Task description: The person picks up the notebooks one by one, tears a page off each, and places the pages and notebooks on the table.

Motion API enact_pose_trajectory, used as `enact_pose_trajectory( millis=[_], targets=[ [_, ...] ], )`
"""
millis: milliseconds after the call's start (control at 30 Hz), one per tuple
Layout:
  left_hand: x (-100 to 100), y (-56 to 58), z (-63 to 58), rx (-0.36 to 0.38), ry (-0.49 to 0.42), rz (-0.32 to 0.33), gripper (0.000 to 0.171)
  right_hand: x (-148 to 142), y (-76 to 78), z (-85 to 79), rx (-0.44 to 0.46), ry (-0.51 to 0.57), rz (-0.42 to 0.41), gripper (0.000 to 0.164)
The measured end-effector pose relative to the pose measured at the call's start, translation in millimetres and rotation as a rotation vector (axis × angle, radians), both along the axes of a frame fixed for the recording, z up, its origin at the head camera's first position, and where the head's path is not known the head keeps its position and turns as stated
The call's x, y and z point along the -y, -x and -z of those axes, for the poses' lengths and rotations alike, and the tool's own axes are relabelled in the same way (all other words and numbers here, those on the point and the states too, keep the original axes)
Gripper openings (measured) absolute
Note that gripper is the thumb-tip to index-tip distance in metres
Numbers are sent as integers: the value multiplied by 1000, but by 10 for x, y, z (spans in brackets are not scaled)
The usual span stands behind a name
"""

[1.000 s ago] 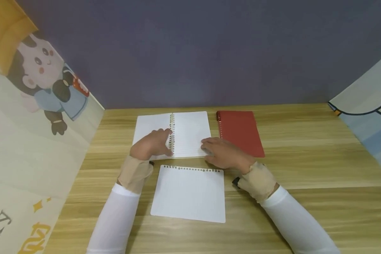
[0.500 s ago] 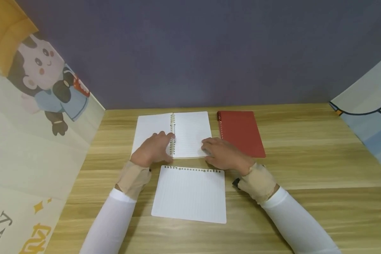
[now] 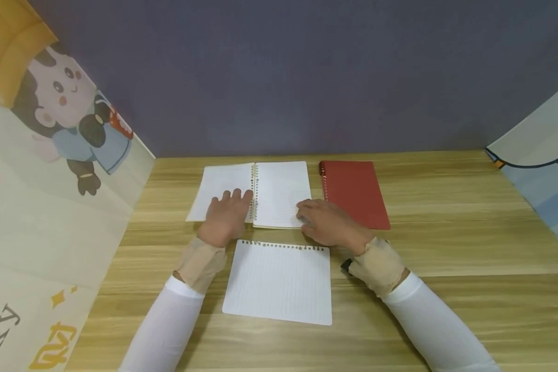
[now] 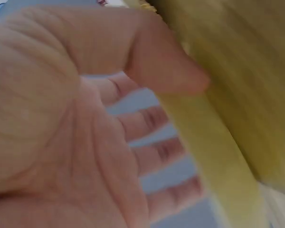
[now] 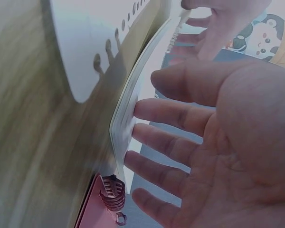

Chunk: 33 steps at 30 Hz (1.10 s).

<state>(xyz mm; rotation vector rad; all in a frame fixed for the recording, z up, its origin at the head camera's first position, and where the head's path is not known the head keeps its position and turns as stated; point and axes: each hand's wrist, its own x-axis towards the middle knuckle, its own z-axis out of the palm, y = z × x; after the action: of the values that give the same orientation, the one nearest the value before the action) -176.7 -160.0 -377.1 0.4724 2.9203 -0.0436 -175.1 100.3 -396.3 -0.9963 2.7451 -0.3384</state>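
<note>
An open spiral notebook (image 3: 281, 194) lies near the back of the table, with lined white pages and its coil running between the two halves. My left hand (image 3: 228, 217) is over the left page (image 3: 223, 181), palm down beside the coil, its fingers extended. In the left wrist view the palm of the left hand (image 4: 99, 128) holds nothing. At the lower right corner of the right page, the fingertips of my right hand (image 3: 326, 222) touch the paper; the right wrist view shows these fingers (image 5: 166, 137) fairly straight against it.
A loose lined sheet (image 3: 279, 284) with punched holes along its top edge lies in front of the notebook. The closed red spiral notebook (image 3: 355, 194) lies to the right, partly behind my right hand. A dark wall (image 3: 307, 77) stands behind the table (image 3: 446, 217).
My left hand has straightened its fingers and shifted slightly from its bent pose at the coil, uncovering the left page's lower edge. My right hand stays at the right page's corner.
</note>
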Motion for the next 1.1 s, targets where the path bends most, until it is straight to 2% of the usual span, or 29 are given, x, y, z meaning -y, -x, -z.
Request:
enact_pose_trajectory(
  millis=[133, 300, 400, 500, 567, 633, 733, 833, 967, 1100],
  targets=[
    [41, -30, -157, -72, 28, -51, 70, -9, 10, -2, 6, 1, -1, 35],
    [124, -73, -397, -212, 16, -102, 74, -3, 10, -10, 8, -6, 1, 35],
    [149, -100, -521, -313, -65, -129, 83, 3, 5, -15, 11, -9, 4, 35],
    [148, -117, -590, -426, -175, -130, 86, 9, 2, -20, 12, -12, 5, 34],
    [124, -126, -608, -473, -237, -106, 89, 10, 1, -21, 6, -13, 3, 34],
    [86, -128, -594, -484, -264, -70, 90, 7, 3, -18, -6, -6, -5, 33],
    [12, -120, -523, -429, -254, 1, 87, -6, 7, -6, -27, 12, -16, 38],
    [-65, -100, -403, -308, -234, 65, 77, -22, 5, -2, -20, 23, -12, 40],
    [-170, -74, -206, -112, -218, 120, 65, -34, 12, 4, -15, 34, -14, 39],
    [-254, -50, -37, 0, -211, 171, 61, -36, 28, 19, -32, 49, -27, 40]
  ],
)
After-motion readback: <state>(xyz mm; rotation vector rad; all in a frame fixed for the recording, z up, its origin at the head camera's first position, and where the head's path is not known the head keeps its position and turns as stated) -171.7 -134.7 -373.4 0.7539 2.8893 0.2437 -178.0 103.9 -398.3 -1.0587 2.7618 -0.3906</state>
